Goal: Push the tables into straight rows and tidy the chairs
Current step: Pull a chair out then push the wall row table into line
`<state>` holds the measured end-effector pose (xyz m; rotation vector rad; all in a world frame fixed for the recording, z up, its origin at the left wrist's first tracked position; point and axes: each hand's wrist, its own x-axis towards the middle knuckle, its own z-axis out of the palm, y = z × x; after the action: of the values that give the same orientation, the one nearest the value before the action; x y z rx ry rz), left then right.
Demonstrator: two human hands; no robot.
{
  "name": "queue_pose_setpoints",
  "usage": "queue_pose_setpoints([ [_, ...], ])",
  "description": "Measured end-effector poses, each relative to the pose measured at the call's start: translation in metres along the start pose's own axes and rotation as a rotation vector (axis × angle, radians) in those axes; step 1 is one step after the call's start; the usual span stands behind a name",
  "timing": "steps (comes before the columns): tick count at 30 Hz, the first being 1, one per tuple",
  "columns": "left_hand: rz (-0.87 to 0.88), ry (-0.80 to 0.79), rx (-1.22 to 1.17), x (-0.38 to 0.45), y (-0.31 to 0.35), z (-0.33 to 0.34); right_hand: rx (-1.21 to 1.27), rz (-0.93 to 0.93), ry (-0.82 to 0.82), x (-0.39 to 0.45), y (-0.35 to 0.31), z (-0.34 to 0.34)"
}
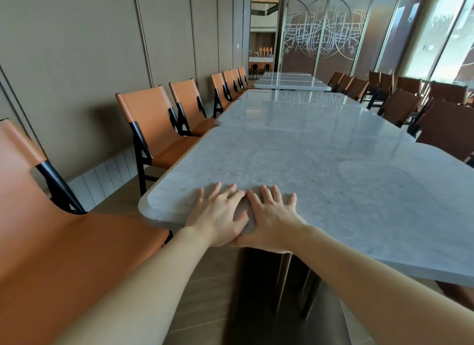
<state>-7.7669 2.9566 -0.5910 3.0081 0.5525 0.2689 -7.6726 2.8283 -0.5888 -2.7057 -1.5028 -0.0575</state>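
Here the fingers [232,190] of both the left hand [218,216] and the right hand [272,221] lie spread and flat, grasping nothing, pressed side by side on the near edge of the marble bench [320,180], likely to shove it lengthwise. Beyond the fingers it nearly meets the next bench [307,113], slightly offset, with an orange chair [151,123] off to their left.
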Motion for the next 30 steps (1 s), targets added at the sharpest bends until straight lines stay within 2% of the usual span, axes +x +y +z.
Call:
queue_pose_setpoints([
  [15,0.011,0.018,-0.008,0.006,-0.008,0.001,0.013,0.022,-0.04,0.008,-0.005,-0.001],
  [18,-0.001,0.011,-0.018,0.004,-0.008,0.001,0.045,0.021,-0.095,0.007,-0.006,-0.007],
  [21,-0.027,-0.054,0.017,0.003,-0.007,0.0,0.196,-0.023,-0.14,-0.002,0.018,-0.022],
  [24,-0.094,-0.088,0.101,0.009,0.012,-0.01,0.275,0.007,-0.022,-0.04,0.066,-0.034],
  [25,-0.055,-0.08,0.179,0.011,0.028,-0.013,0.215,0.055,0.032,-0.057,0.086,-0.034],
  [27,0.145,-0.076,0.245,0.016,0.078,-0.014,0.09,0.205,0.107,-0.095,0.125,-0.032],
  [30,0.424,-0.08,0.054,0.022,0.188,-0.007,-0.049,0.368,0.176,-0.142,0.177,-0.032],
])
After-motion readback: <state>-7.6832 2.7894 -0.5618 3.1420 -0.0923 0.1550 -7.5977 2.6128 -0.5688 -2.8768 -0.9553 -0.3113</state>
